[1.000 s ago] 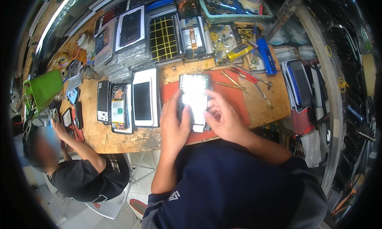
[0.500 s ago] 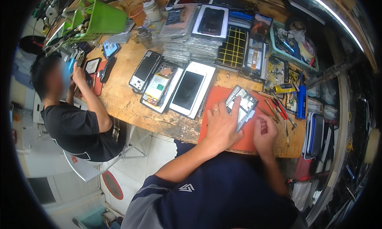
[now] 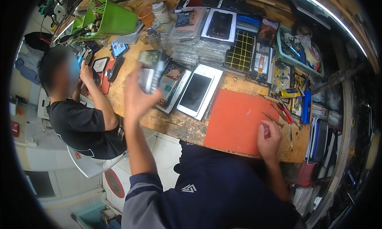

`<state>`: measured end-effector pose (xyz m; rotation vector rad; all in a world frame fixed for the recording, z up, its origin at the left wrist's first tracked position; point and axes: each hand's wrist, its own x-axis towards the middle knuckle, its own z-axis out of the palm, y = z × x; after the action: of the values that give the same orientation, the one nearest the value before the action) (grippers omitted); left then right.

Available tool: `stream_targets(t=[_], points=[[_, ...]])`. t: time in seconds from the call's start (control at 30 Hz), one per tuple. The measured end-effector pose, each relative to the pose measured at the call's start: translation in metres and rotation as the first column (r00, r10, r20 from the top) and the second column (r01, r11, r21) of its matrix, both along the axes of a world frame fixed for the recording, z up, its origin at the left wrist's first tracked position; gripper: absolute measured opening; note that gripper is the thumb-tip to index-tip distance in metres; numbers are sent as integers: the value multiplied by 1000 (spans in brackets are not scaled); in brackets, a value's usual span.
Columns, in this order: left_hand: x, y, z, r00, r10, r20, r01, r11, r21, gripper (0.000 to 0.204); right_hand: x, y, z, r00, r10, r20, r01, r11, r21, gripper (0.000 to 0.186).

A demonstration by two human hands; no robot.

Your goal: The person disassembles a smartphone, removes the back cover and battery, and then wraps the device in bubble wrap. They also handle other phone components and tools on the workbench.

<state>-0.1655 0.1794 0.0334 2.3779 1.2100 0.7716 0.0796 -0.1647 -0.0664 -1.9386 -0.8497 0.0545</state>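
Observation:
My left hand (image 3: 135, 98) is closed on a motion-blurred phone assembly (image 3: 150, 60), lifted over the left side of a row of phones. Just right of it lie an opened phone (image 3: 175, 84) with its inner parts showing and a white phone (image 3: 195, 92). My right hand (image 3: 269, 137) is curled at the right edge of the orange-red mat (image 3: 230, 117), beside screwdrivers and red-handled tools (image 3: 283, 113); whatever its fingers may hold is hidden.
A seated co-worker (image 3: 79, 117) at the left handles small devices. Behind the mat are stacked bubble-wrapped items (image 3: 187, 46), a mint tray of parts (image 3: 298, 50), a yellow tube (image 3: 289, 92) and a blue tool (image 3: 305, 105). A green basket (image 3: 115, 22) stands back left.
My left hand has moved leftward off the mat with the phone assembly, over the phone row. My right hand stays curled near the tools. The view has turned toward the left since the first frame.

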Motion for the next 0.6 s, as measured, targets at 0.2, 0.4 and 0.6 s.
stream_targets(t=[0.2, 0.4, 0.6], points=[[-75, 146, -51, 999, -30, -46, 21, 984, -176, 97, -1, 5, 4, 999, 41, 32, -41, 999, 0, 12], [-93, 189, -97, 979, 30, -201, -55, 991, -118, 98, -1, 7, 5, 997, 57, 55, -54, 998, -44, 13], [-53, 123, -73, 963, 147, -224, -81, 957, 279, 48, -1, 9, 7, 996, 70, 58, -67, 996, -61, 13]])
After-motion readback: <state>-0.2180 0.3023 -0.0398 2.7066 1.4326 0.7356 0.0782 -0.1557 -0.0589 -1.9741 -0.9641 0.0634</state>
